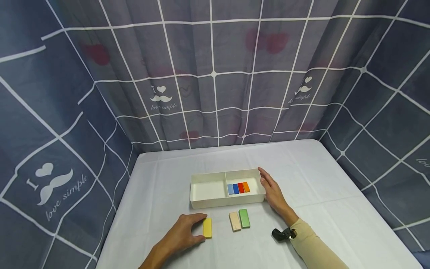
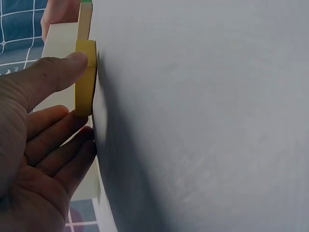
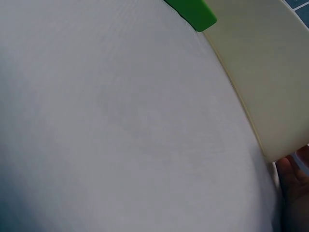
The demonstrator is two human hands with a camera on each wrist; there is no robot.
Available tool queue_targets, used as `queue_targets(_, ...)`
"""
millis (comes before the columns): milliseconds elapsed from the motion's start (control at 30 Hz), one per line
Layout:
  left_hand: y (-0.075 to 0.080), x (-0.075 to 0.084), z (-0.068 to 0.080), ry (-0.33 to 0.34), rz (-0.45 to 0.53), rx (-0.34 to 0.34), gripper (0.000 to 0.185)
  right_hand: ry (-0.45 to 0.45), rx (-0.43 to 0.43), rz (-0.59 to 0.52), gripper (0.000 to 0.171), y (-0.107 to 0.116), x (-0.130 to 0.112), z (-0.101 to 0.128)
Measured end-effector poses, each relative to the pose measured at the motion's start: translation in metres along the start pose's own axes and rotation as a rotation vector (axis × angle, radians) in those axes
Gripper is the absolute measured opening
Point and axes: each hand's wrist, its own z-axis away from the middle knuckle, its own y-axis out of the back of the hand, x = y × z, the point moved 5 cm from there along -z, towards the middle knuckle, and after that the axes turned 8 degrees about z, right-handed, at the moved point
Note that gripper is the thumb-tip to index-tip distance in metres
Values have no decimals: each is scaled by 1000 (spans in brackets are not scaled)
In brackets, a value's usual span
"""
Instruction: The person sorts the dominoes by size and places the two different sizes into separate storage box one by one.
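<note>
My left hand reaches round a yellow block, with the thumb at its near end and the index finger at its far end. In the left wrist view the thumb lies over the yellow block, and the other fingers extend loosely below. Against the right end of a white two-part box rests my right hand, its fingers extended along the end wall. A light blue block, a blue block, a red block and an orange block stand side by side in the right compartment.
A beige block and a green block lie on the white tablecloth in front of the box, between the hands. A black wrist strap sits on the right wrist. Grid-patterned curtains enclose the table's back and sides.
</note>
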Motion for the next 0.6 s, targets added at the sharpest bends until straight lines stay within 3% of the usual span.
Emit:
queue_targets(333,4,0,-2,-38,-7,19,60,0,-5,-29,52,-1,1,2)
queue_targets(600,24,11,-9,-44,7,32,58,5,6,3,52,0,0,3)
